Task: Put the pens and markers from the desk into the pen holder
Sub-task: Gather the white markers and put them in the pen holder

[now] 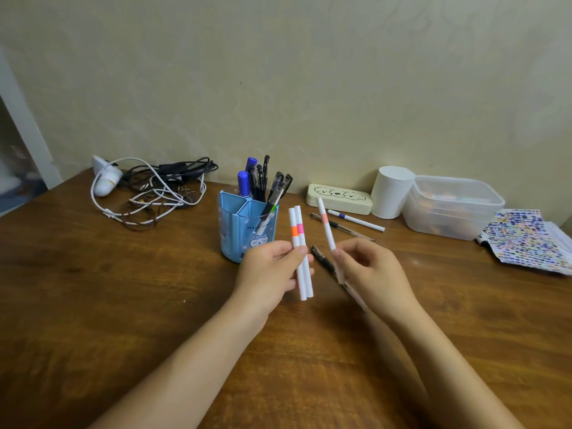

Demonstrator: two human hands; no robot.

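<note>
A blue pen holder (235, 230) with several compartments stands mid-desk, holding several dark pens and blue markers. My left hand (269, 270) grips two white markers (299, 243), one with an orange band and one with a pink band, just right of the holder. My right hand (368, 274) holds a white marker with a pale pink band (325, 224), tilted upright. A black pen (323, 261) lies on the desk between my hands. Farther back lie a clear gel pen (343, 228) and a white marker with a blue band (356, 220).
A tangle of cables and a white charger (148, 190) lies at the back left. A cream case (339, 199), a white cylinder (390, 191), a clear plastic box (452, 209) and colourful sticker sheets (526, 239) line the back right, by the wall.
</note>
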